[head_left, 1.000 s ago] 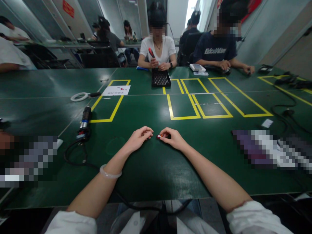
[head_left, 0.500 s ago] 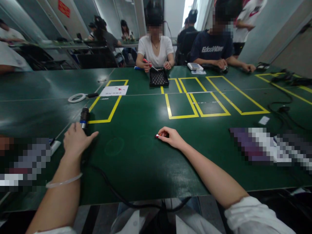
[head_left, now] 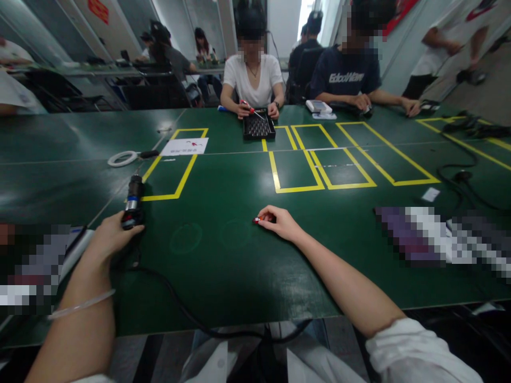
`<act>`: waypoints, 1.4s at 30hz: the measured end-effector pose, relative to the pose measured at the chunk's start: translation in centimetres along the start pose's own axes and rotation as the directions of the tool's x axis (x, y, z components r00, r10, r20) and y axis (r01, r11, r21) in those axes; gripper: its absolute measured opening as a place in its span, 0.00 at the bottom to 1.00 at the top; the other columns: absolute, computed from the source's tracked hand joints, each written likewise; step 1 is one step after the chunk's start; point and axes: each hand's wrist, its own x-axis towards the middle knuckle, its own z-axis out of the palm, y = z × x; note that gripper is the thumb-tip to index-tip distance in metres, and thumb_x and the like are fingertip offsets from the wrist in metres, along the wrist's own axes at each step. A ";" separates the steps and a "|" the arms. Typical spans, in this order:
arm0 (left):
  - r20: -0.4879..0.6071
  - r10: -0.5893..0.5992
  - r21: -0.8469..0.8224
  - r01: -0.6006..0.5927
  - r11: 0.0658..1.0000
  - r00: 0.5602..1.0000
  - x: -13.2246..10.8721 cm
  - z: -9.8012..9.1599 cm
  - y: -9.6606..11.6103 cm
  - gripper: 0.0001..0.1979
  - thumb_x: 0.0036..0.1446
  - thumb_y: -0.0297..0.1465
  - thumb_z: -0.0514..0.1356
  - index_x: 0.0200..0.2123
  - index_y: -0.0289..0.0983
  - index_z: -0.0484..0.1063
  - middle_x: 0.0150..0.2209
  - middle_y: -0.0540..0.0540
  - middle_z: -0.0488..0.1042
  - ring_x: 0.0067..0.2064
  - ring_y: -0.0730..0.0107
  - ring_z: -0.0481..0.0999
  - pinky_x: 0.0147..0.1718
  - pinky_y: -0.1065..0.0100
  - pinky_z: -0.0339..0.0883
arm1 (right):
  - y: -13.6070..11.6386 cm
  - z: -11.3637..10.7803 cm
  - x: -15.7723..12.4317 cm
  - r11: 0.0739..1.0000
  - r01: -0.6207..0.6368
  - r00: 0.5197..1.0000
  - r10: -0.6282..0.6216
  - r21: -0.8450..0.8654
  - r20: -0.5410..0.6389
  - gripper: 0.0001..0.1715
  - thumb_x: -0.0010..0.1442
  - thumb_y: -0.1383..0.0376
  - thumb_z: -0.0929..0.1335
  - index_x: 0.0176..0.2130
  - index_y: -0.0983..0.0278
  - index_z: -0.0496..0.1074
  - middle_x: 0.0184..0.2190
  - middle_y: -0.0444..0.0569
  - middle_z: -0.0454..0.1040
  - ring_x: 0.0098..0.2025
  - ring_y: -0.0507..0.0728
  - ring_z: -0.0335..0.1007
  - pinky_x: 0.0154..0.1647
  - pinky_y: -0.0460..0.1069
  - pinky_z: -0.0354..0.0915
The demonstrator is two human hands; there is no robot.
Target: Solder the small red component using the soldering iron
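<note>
At the left, my left hand (head_left: 114,234) is closed around the rear of a corded power tool (head_left: 134,194) with a black front, a silver section and a blue ring. Its thumb lies across the near end, and the far fingers are partly hidden. The tool lies on the green table, pointing away from me. In the middle, my right hand (head_left: 279,221) pinches a small red object (head_left: 256,220) with a pale spot, just at the tabletop. Most of that object is hidden by the fingers, so its kind does not show.
A black cable (head_left: 179,306) runs from the left across to the table's front edge. A white sheet (head_left: 186,146) and a white cable coil (head_left: 123,158) lie farther off. Across the table, a person holds a red screwdriver (head_left: 248,106) over a black bit case (head_left: 259,130).
My left hand has moved left and down and closed on the power tool, which was partly covered by spread fingers. My right hand has hardly moved.
</note>
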 end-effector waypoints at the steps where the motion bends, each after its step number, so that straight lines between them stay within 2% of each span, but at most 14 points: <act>1: 0.023 0.002 -0.018 -0.002 1.000 1.000 0.0 0.0 0.1 0.26 0.51 0.43 0.59 0.50 0.34 0.69 0.44 0.41 0.77 0.40 0.61 0.74 0.34 0.70 0.65 | 0.0 0.0 0.0 1.000 -0.004 1.000 0.004 0.001 -0.002 0.09 0.56 0.63 0.70 0.38 0.65 0.72 0.28 0.43 0.70 0.30 0.50 0.65 0.34 0.46 0.63; 3: 0.062 -0.021 -0.008 0.022 1.000 0.998 -0.4 -0.2 0.7 0.28 0.52 0.44 0.59 0.53 0.35 0.67 0.46 0.40 0.75 0.42 0.57 0.74 0.37 0.67 0.66 | 0.0 0.0 0.0 1.000 -0.015 1.000 0.015 0.005 -0.006 0.10 0.56 0.62 0.70 0.38 0.65 0.72 0.28 0.43 0.70 0.29 0.50 0.64 0.33 0.46 0.63; 7: 0.050 -0.024 0.023 0.022 0.999 0.998 -1.7 -0.9 3.5 0.30 0.53 0.47 0.57 0.54 0.35 0.67 0.48 0.37 0.73 0.45 0.50 0.74 0.40 0.59 0.68 | 0.2 0.0 0.1 0.999 -0.036 0.999 0.036 0.029 -0.016 0.12 0.56 0.60 0.70 0.38 0.65 0.72 0.27 0.43 0.70 0.29 0.50 0.63 0.32 0.46 0.62; 14: 0.008 0.200 -0.048 -0.199 0.979 0.980 -3.6 -0.4 9.7 0.35 0.53 0.48 0.57 0.58 0.31 0.63 0.53 0.30 0.68 0.52 0.44 0.71 0.48 0.52 0.67 | 0.7 0.3 0.3 0.998 -0.035 0.998 0.037 0.047 -0.043 0.13 0.56 0.59 0.70 0.37 0.66 0.71 0.27 0.42 0.68 0.27 0.49 0.62 0.30 0.46 0.60; 17: -0.026 0.288 -0.085 -0.289 0.954 0.957 -4.5 0.2 13.1 0.36 0.52 0.47 0.58 0.59 0.30 0.62 0.54 0.29 0.67 0.53 0.44 0.70 0.49 0.52 0.67 | 0.9 0.4 0.3 0.998 -0.035 0.998 0.038 0.056 -0.054 0.13 0.56 0.59 0.70 0.38 0.66 0.70 0.26 0.42 0.68 0.26 0.49 0.61 0.29 0.46 0.60; 23: -0.053 0.451 -0.143 -0.454 0.879 0.891 -7.3 0.6 20.2 0.34 0.52 0.44 0.59 0.59 0.33 0.61 0.55 0.34 0.67 0.53 0.47 0.69 0.49 0.53 0.68 | 0.4 0.2 0.3 0.999 -0.001 0.994 0.004 0.034 -0.106 0.09 0.56 0.62 0.68 0.38 0.64 0.67 0.27 0.42 0.66 0.26 0.49 0.60 0.29 0.45 0.59; 28: -0.084 0.539 -0.215 -0.543 0.812 0.838 -9.6 1.1 24.4 0.32 0.52 0.40 0.60 0.59 0.36 0.60 0.57 0.36 0.65 0.54 0.49 0.67 0.49 0.56 0.68 | 0.5 0.0 0.2 0.998 0.041 0.994 -0.046 -0.051 -0.098 0.04 0.56 0.66 0.66 0.35 0.63 0.67 0.26 0.41 0.64 0.26 0.49 0.59 0.28 0.45 0.58; 33: -0.109 0.601 -0.250 -0.607 0.755 0.792 -11.4 1.4 26.2 0.32 0.51 0.37 0.60 0.60 0.39 0.59 0.58 0.39 0.64 0.56 0.52 0.65 0.48 0.58 0.70 | 0.6 0.0 0.1 0.993 0.054 0.993 -0.064 -0.101 -0.098 0.04 0.54 0.68 0.66 0.34 0.63 0.66 0.25 0.40 0.64 0.26 0.50 0.59 0.29 0.45 0.58; 37: -0.101 0.617 -0.262 -0.619 0.740 0.780 -12.2 1.3 26.4 0.32 0.52 0.36 0.59 0.61 0.39 0.58 0.59 0.40 0.64 0.56 0.52 0.65 0.48 0.58 0.70 | 0.5 0.0 0.1 0.988 0.067 0.991 -0.082 -0.138 -0.106 0.04 0.54 0.69 0.65 0.34 0.63 0.65 0.25 0.40 0.64 0.26 0.50 0.59 0.29 0.45 0.58; 42: -0.099 0.634 -0.274 -0.633 0.724 0.767 -12.5 1.0 26.2 0.32 0.51 0.34 0.59 0.61 0.39 0.59 0.59 0.40 0.64 0.56 0.52 0.65 0.51 0.57 0.68 | 0.7 0.1 0.1 0.964 0.131 0.988 -0.145 -0.230 -0.048 0.05 0.55 0.70 0.65 0.35 0.63 0.66 0.29 0.42 0.66 0.29 0.51 0.61 0.33 0.46 0.59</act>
